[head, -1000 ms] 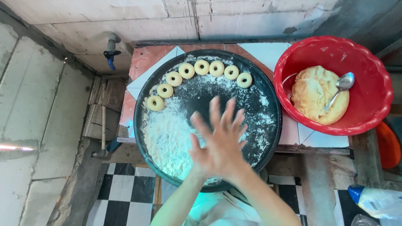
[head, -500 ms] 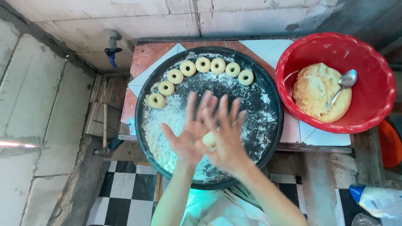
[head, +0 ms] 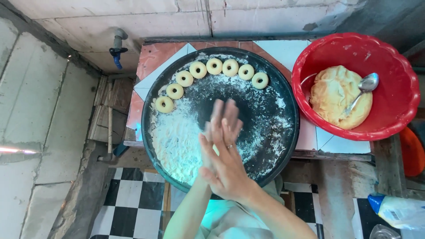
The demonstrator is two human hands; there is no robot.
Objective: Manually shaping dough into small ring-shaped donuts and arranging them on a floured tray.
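From the head view: right hand (head: 228, 170) laid flat over left hand (head: 217, 132), palms pressed together, fingers straight and pointing far, a ring on 1 finger; no telling from here whether anything sits between the palms. Both hands above the near middle of a round dark tray (head: 283, 132), dusted with flour (head: 175, 141) heaped mostly at its near left. Along the tray's far rim, 7 ring-shaped dough pieces (head: 214, 66) set in a curved row, from the left edge round toward the far right. Just right of the tray, touching or nearly so, a red bowl (head: 389, 119) holding a lump of dough (head: 334, 95) with a metal spoon (head: 365, 86) resting on it. Tiled tabletop (head: 283, 48) beneath, checkered floor (head: 128, 199) near left.
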